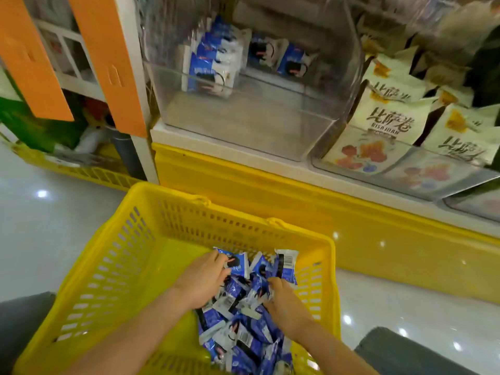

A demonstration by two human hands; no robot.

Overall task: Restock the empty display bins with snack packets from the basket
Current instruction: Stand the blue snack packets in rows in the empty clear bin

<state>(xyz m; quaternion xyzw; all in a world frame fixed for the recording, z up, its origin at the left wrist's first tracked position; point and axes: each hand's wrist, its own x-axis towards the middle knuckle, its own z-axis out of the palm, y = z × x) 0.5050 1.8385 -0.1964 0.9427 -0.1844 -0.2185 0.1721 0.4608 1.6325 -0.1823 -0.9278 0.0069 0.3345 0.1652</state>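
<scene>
A yellow plastic basket (113, 266) stands on the floor below me with a heap of small blue-and-white snack packets (243, 328) in its right half. Both my hands are down in the heap. My left hand (201, 280) curls its fingers round packets at the heap's far left. My right hand (284, 301) digs in from the right, fingers curled among the packets. Above, a clear display bin (243, 115) on the shelf holds a few of the same blue packets (213, 58) at its back; most of its floor is bare.
To the right, another clear bin (405, 169) is packed with cream-coloured snack bags (389, 123). A yellow shelf base (270, 196) runs below the bins. Orange panels (108, 63) and a second yellow basket (81, 171) are at left. Glossy floor surrounds the basket.
</scene>
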